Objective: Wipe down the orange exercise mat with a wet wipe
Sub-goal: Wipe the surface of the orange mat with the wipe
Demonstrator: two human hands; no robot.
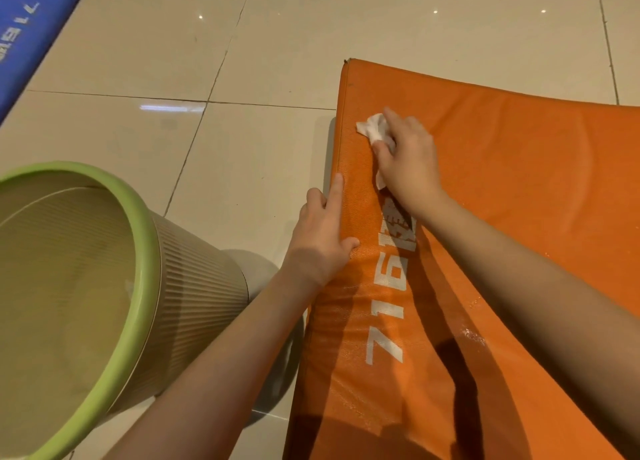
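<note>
So: right hand (408, 158) fingers were clamped on wet wipe (372, 128) at top-left corner of orange mat (519, 199), frame ctr; left hand (322, 231) fingers straight, braced mat edge. Risk: bunched wipe w/ small contact could skip patches.

A beige ribbed waste bin (194, 286) with a green rim fills the lower left of the frame. A blue mat (31, 26) with white lettering lies at the upper left. Both rest on a glossy tiled floor (277, 43).

Your right hand (408, 161) grips a crumpled white wet wipe (372, 128) against the padded orange exercise mat (519, 199); your left hand (323, 234) rests flat on its left edge.
</note>
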